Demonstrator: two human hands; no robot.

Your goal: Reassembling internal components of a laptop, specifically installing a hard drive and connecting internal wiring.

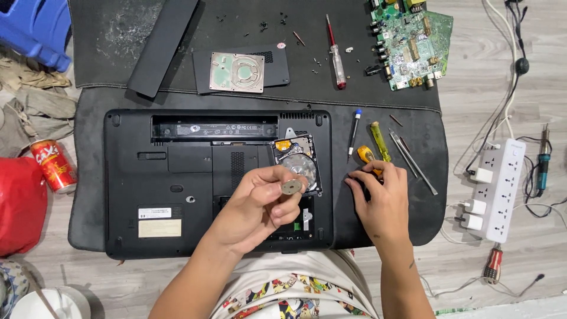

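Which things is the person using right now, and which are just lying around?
In use:
- left hand pinching a small metal disc
- opened hard drive in the upturned black laptop
- right hand touching the yellow screwdriver

Lying about:
- red drink can
- white power strip
- green circuit board
- red-handled screwdriver

Screwdrivers and tweezers crowd the mat right of the laptop; its near-right corner lies bare.
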